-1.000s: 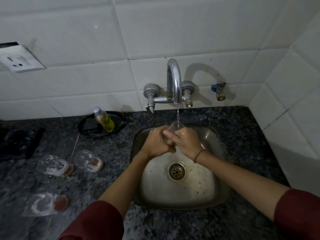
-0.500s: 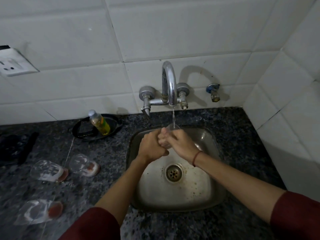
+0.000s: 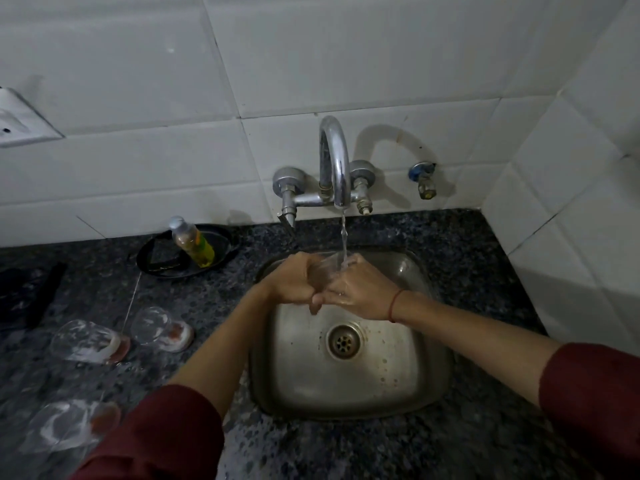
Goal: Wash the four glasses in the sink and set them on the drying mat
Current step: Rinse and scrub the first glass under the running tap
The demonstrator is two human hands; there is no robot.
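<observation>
While water runs from the curved chrome tap (image 3: 334,161), the small clear drinking glass (image 3: 327,271) sits under the stream, gripped by the curled fingers of the left hand (image 3: 294,282) and right hand (image 3: 360,294) over the square steel sink (image 3: 398,375). Rinsing seems the step in hand. Three more clear glasses (image 3: 86,341) lie on the dark speckled tabletop (image 3: 467,244), well left of the fingers. The next move calls for a firm wet grip and a mat, which is unseen. The yellow-green soap bottle (image 3: 192,242) has a label too dim to read.
</observation>
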